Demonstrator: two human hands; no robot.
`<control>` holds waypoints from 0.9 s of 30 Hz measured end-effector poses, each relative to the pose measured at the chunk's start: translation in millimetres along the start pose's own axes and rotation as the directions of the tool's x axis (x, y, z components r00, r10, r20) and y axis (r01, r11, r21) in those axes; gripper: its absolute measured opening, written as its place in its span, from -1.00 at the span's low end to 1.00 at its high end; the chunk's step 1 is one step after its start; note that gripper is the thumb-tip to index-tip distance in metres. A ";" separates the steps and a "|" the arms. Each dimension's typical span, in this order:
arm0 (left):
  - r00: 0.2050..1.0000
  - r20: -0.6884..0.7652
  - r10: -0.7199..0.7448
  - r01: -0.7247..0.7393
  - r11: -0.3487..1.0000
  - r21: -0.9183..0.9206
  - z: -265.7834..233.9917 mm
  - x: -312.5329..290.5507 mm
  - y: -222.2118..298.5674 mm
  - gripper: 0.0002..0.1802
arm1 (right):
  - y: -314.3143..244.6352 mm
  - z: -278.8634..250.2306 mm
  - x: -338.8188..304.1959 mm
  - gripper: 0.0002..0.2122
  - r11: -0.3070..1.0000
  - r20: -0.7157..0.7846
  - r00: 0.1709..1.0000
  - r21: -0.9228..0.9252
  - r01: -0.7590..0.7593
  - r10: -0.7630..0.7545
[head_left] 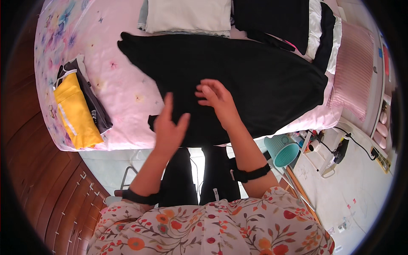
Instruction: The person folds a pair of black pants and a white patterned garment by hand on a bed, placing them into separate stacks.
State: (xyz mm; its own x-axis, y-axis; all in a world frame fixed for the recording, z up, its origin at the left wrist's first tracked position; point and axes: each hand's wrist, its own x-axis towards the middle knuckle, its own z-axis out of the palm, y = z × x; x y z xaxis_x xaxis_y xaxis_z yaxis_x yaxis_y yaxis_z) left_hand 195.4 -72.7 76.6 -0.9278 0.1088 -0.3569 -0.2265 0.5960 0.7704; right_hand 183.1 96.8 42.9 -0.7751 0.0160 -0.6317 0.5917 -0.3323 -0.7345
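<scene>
A large black garment (259, 76) lies spread flat across the bed in front of me. It is too dark to make out its exact kind. My left hand (169, 129) hovers near its front left edge, thumb and forefinger apart and nothing held. Over the garment's middle is my right hand (216, 98), with its fingers loosely bent, spread and holding nothing. Whether either hand touches the cloth I cannot tell. Dark bands circle both forearms.
On the pink flowered bedspread (123, 91), folded yellow clothing (76, 112) lies beside dark grey clothing (95, 102) at left. Behind are folded white cloth (189, 17) and black clothes (272, 21). A pink pillow (352, 70) is at right; a teal bin (282, 151) stands below the bed's edge.
</scene>
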 end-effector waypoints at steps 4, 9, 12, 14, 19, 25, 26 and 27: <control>0.945 0.328 0.021 -0.074 0.986 0.151 48.8 6.4 33.9 -0.29 | -8.1 7.9 36.6 -0.34 0.873 -0.031 0.988 -0.474 0.117 -0.150; 0.935 0.350 0.059 -0.169 0.941 0.292 82.4 0.6 48.8 -0.37 | -12.4 -31.4 76.6 -0.42 0.798 -0.083 0.968 -0.584 0.145 -0.237; 0.915 0.396 0.071 -0.245 0.879 0.409 79.3 -12.7 47.4 -0.42 | -30.9 -47.5 59.9 -0.57 0.857 -0.096 0.937 -0.444 0.263 -0.337; 0.916 0.398 0.055 -0.263 0.832 0.489 71.0 -28.1 39.9 -0.46 | -51.2 -39.1 29.8 -0.68 0.817 -0.092 0.927 -0.510 0.269 -0.363; 0.730 0.674 -0.111 -0.292 0.841 0.455 79.9 -54.4 69.2 -0.56 | -59.4 -82.4 -15.2 -0.69 0.625 -0.133 0.720 -0.617 0.478 -0.681; 0.606 0.795 0.040 -0.110 0.993 0.034 134.3 -67.3 62.8 -0.37 | -19.9 -166.7 -3.1 -0.60 0.890 -0.480 0.780 -0.406 0.208 -0.402; 0.560 0.824 0.084 -0.002 0.995 -0.100 145.5 -67.1 57.2 -0.33 | -9.8 -181.0 2.0 -0.60 0.889 -0.484 0.776 -0.408 0.208 -0.404; 0.433 0.901 0.034 0.136 0.985 -0.103 150.6 -61.0 59.5 -0.30 | -5.7 -188.8 5.2 -0.58 0.915 -0.490 0.797 -0.360 0.183 -0.352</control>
State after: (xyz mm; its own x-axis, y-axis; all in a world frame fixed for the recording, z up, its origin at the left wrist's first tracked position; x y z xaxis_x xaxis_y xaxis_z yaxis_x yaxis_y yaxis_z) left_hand 283.2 76.0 64.7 -0.1429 0.7841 -0.6040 -0.3794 0.5203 0.7651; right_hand 217.6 276.8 -3.1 -0.7175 0.5923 -0.3665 0.4792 0.0380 -0.8769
